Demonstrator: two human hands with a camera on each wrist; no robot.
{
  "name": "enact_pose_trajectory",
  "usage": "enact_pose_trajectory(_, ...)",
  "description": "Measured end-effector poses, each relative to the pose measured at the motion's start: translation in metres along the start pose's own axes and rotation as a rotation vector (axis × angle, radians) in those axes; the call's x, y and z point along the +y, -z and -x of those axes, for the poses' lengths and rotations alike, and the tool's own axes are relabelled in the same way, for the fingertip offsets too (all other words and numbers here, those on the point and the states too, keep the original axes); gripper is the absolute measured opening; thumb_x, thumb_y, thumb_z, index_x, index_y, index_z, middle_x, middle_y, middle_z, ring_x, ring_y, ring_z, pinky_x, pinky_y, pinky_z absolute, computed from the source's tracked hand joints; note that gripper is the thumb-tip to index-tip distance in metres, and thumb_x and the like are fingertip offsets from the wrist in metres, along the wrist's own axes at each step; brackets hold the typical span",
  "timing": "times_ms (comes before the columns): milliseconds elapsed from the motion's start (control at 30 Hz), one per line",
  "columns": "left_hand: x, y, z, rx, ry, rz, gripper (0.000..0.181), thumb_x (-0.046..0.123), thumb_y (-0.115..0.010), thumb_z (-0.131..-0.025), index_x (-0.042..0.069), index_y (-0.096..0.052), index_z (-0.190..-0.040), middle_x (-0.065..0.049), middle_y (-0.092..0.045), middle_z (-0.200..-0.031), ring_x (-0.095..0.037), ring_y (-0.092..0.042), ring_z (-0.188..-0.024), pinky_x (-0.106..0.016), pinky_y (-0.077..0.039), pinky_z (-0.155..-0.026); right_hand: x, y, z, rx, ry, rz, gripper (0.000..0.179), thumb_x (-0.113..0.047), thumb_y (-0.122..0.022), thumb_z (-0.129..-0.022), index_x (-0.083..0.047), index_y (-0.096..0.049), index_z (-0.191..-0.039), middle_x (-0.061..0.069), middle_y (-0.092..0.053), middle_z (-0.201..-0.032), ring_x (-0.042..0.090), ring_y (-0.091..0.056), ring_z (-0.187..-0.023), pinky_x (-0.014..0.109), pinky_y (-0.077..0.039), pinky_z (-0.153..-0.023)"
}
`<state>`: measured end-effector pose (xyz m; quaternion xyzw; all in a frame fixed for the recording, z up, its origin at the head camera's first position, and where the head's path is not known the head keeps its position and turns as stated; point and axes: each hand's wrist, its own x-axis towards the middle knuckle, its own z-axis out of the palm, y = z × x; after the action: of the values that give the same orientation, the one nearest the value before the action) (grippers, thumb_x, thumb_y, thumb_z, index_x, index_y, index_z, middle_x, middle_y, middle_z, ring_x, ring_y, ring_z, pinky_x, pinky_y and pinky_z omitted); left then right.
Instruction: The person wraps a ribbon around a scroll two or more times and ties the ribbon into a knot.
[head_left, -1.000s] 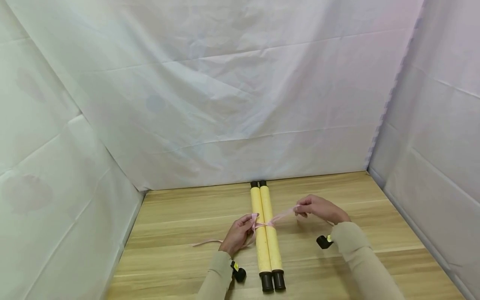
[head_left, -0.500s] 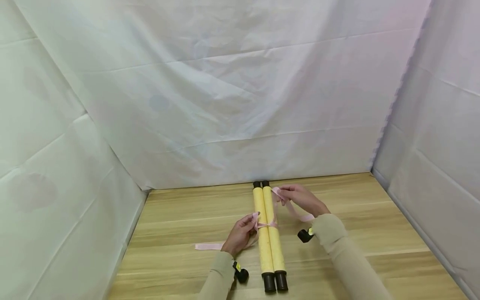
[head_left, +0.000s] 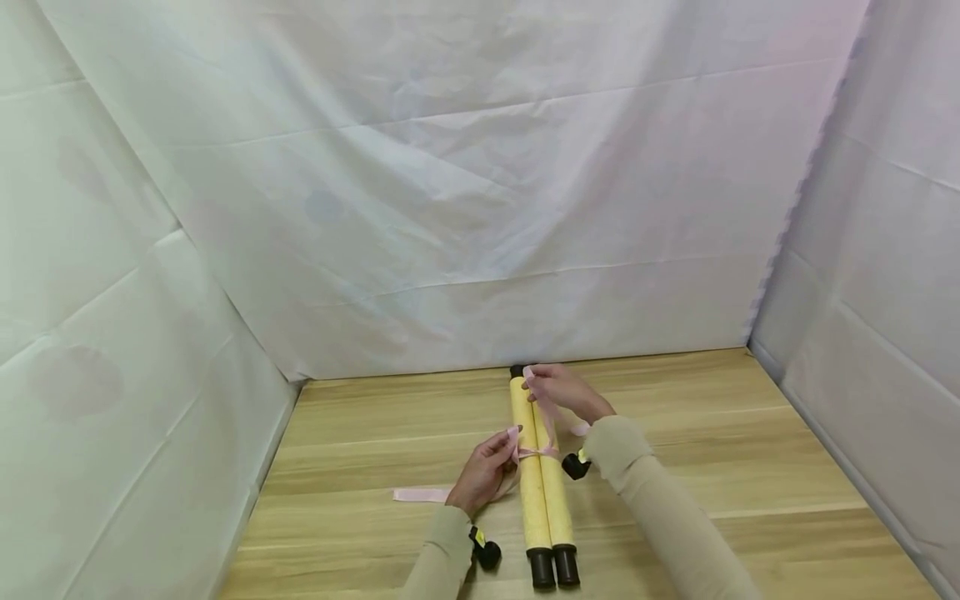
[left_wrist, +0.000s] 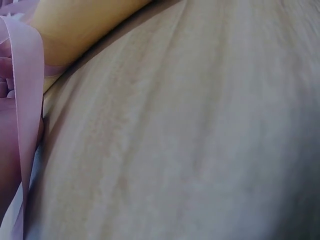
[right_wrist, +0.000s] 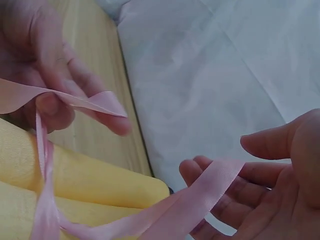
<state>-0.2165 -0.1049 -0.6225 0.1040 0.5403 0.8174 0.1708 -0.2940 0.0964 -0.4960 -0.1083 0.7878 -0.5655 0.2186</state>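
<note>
Two yellow tubes (head_left: 536,517) with black end caps lie side by side on the wooden table, pointing away from me. A pink satin ribbon (head_left: 528,452) crosses around both near their middle. To their left, my left hand (head_left: 480,477) pinches one length of ribbon between thumb and fingers, close beside the left tube. Over the far end of the tubes, my right hand (head_left: 568,392) holds the other length raised. In the right wrist view that ribbon (right_wrist: 195,205) runs across the curled fingers, with the thumb (right_wrist: 270,142) apart from them.
A loose ribbon tail (head_left: 420,495) lies on the wooden table (head_left: 360,433) left of my left hand. White cloth (head_left: 450,208) hangs behind the table and along both sides. Black wrist cameras (head_left: 576,465) sit at each cuff.
My right hand has moved left and away from me, carrying its ribbon length from the right side to over the tubes' far end. The left hand keeps its pinch in nearly the same place.
</note>
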Motion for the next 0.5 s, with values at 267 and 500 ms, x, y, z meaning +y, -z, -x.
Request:
enact_pose_trajectory(267,-0.001,0.000,0.001,-0.022,-0.023,-0.017,0.048,0.010,-0.046,-0.105,-0.017,-0.035,-0.143,0.012,-0.058,-0.085,-0.001,-0.051,-0.078,-0.019,-0.042,-0.073,0.001,-0.019,-0.009,-0.030,-0.021,0.095,0.056,-0.031,-0.050,-0.104,-0.001,-0.037,-0.150,0.018,-0.042,-0.152,0.035,-0.045,-0.136,0.052,-0.037,-0.110)
enact_pose_trajectory(500,0.001,-0.001,0.000,-0.002,0.004,-0.009,0.050,0.012,-0.050,-0.104,-0.017,-0.036,-0.143,0.013,-0.060,-0.089,0.000,-0.053,-0.079,-0.018,-0.043,-0.075,0.001,-0.027,-0.002,-0.074,0.162,0.476,0.035,-0.013,-0.045,-0.104,0.015,-0.056,-0.122,0.036,-0.058,-0.120,0.045,-0.058,-0.105,0.052,-0.048,-0.091)
